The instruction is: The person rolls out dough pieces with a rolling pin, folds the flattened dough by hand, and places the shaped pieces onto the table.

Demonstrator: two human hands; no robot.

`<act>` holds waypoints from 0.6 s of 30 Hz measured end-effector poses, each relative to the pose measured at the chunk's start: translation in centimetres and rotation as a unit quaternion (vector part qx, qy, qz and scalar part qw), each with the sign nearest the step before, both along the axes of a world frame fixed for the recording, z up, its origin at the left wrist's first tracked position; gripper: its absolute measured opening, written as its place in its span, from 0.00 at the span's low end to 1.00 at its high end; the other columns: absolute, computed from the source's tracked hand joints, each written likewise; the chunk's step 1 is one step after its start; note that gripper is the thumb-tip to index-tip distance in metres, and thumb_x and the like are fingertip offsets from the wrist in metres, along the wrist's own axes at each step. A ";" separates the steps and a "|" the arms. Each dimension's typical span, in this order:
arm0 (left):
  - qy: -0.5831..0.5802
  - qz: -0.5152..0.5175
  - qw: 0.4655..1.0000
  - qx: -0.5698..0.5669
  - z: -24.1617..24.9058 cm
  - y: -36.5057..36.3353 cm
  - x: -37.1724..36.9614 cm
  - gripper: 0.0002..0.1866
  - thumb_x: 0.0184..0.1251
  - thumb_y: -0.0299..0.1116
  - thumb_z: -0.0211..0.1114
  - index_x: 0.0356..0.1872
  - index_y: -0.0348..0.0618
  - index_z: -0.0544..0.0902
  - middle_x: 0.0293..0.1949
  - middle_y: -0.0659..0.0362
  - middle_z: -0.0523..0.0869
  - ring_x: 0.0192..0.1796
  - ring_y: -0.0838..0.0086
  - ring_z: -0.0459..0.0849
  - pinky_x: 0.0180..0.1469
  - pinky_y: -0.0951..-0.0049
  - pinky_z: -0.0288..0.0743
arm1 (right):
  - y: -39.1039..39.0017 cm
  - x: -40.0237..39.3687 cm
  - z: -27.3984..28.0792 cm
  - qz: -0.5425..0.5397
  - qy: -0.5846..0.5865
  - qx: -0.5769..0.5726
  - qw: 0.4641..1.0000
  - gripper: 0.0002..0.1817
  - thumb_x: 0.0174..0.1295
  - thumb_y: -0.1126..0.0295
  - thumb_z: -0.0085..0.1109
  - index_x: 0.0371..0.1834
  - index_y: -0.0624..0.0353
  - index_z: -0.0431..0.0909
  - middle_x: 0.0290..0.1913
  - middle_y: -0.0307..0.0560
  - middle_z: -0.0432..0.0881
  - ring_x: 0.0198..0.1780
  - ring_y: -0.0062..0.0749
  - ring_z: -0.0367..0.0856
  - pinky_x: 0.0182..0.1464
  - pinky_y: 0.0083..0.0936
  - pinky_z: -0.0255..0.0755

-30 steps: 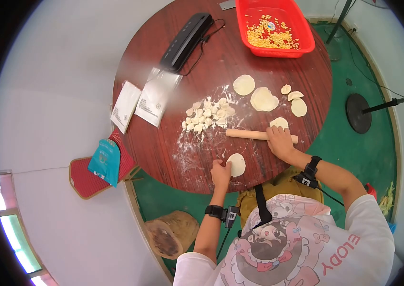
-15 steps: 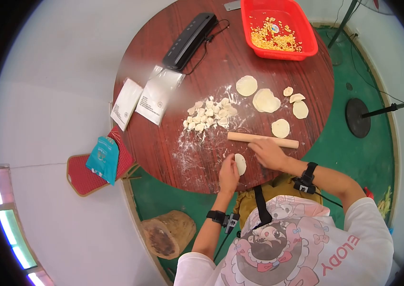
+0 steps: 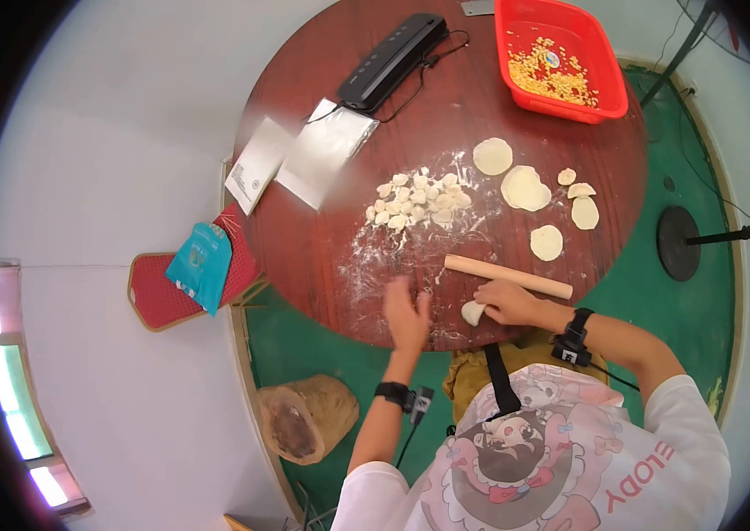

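Dough wrapper [image 3: 473, 311] pinched in right hand [image 3: 506, 301], near edge of tabletop [image 3: 322, 257].
Partly done, by the look of things: five flattened rounds [image 3: 525, 188] laid out beyond the right hand, past the rolling pin [image 3: 507, 276]; a heap of small uncut-looking dough pieces [image 3: 416, 202] left unrolled, further out from the left hand [image 3: 407, 314] on the floured patch. Right hand curled, fingers closed on the wrapper just below the pin, wrist bent inward. Left hand blurred, fingers spread and holding nothing, palm down just beside the wrapper. Red basket [image 3: 561, 62] of yellow kernels and black sealer [image 3: 392, 60] far beyond both hands, untouched.
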State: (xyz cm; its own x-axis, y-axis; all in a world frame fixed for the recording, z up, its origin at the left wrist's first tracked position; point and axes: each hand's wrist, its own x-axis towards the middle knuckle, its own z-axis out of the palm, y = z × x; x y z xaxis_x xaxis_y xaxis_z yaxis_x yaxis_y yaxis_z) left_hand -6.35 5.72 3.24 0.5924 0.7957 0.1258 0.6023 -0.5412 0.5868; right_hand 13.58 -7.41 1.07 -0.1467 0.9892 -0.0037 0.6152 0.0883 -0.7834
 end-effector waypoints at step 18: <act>0.136 -0.396 0.908 0.027 -4.2 -6.3 4.4 0.38 0.64 0.55 0.50 0.67 0.37 0.56 0.70 0.45 0.53 0.72 0.54 0.48 0.69 0.50 0.40 | 2.8 4.7 -0.2 -0.313 0.313 -0.108 0.890 0.14 0.57 0.67 0.51 0.36 0.68 0.79 0.27 0.44 0.79 0.31 0.23 0.75 0.36 0.25 0.70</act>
